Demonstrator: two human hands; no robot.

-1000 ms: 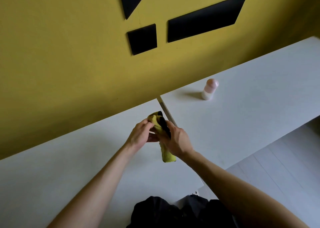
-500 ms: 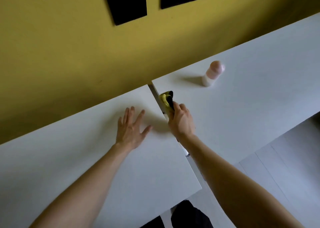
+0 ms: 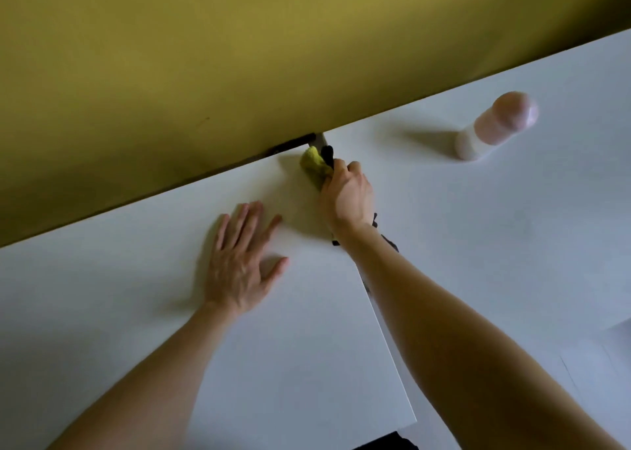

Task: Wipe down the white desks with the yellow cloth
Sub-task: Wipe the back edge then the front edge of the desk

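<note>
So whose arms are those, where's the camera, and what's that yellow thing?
They belong to a person, not a machine. The camera sits on that person's head and looks down, so you see what they see. Two white desks stand side by side against a yellow wall: the left desk and the right desk. The left hand lies flat, fingers spread, on the left desk. The right hand grips a yellow cloth at that desk's far corner. A pink-capped bottle stands on the right desk.
</note>
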